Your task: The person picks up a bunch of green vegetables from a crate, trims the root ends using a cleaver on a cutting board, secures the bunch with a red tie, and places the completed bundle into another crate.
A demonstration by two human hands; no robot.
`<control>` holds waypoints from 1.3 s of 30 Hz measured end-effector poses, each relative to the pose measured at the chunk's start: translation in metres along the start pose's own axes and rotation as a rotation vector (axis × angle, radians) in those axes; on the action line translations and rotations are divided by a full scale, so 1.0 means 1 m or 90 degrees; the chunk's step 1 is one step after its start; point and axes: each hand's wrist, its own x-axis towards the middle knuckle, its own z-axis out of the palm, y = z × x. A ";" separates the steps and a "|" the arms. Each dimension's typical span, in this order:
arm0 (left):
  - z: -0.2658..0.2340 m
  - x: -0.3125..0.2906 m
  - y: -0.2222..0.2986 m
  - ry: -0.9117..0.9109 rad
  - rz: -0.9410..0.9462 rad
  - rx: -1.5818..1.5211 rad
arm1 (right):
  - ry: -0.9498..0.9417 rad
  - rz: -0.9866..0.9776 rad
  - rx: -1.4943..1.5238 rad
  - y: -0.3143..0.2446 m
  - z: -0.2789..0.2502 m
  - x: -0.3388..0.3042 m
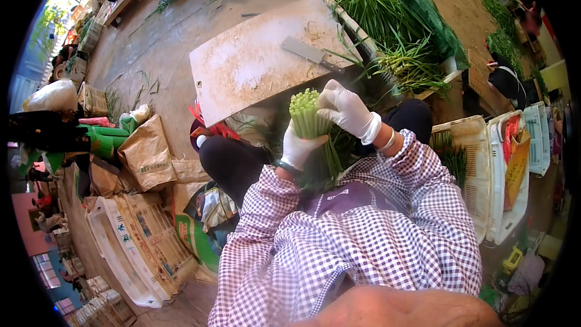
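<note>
A tight bundle of green stalks (307,115) stands upright in front of me, cut ends facing up. My left hand (298,145), in a white glove, is wrapped around the bundle's lower part. My right hand (346,109), also gloved, presses against the bundle's upper right side near the cut ends. The stalks' leafy ends hang down between my knees. Checked purple-and-white sleeves cover both forearms.
A worn cutting board (254,60) lies ahead with a cleaver (311,54) on it. A white crate (357,24) of loose green stalks stands behind to the right. More crates (478,175) stand at my right, brown paper sacks (148,151) and stacked trays (133,248) at my left.
</note>
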 end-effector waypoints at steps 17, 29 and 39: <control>0.003 -0.011 0.005 -0.055 -0.011 0.042 | -0.028 -0.311 -0.330 -0.022 -0.022 -0.010; 0.002 -0.021 -0.005 -0.140 -0.054 -0.002 | -0.148 -0.386 -0.379 -0.033 -0.029 -0.013; 0.017 -0.032 0.001 -0.111 0.002 0.146 | -0.043 -0.210 0.082 -0.016 -0.042 -0.018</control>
